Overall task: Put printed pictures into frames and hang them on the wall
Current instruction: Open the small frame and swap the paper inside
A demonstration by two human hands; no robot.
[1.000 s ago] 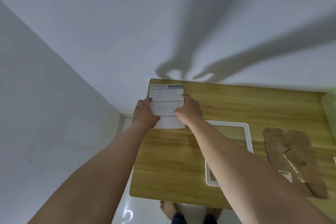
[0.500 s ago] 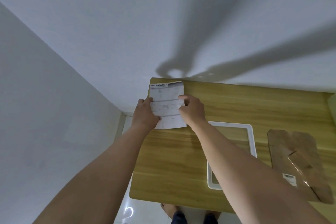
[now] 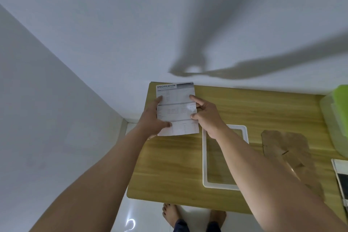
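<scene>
A white printed sheet (image 3: 177, 107) headed "SPECIFICATION" is held over the far left corner of the wooden table (image 3: 169, 165). My left hand (image 3: 152, 118) grips its left edge, thumb on the lower part. My right hand (image 3: 206, 117) holds its right edge with thumb and fingers spread. A white empty picture frame (image 3: 205, 158) lies flat on the table to the right of the sheet, partly hidden by my right forearm. A brown cardboard backing board (image 3: 288, 149) with a stand lies further right.
White walls meet in a corner behind the table at the left. A translucent container with a green lid (image 3: 337, 118) stands at the right edge. A white-edged flat item (image 3: 340, 179) lies at the near right. My bare feet (image 3: 169, 214) stand on the glossy floor.
Both hands have slid up the sheet's edges and their fingers have spread. The sheet now shows more of its printed face. The view has shifted a little to the right.
</scene>
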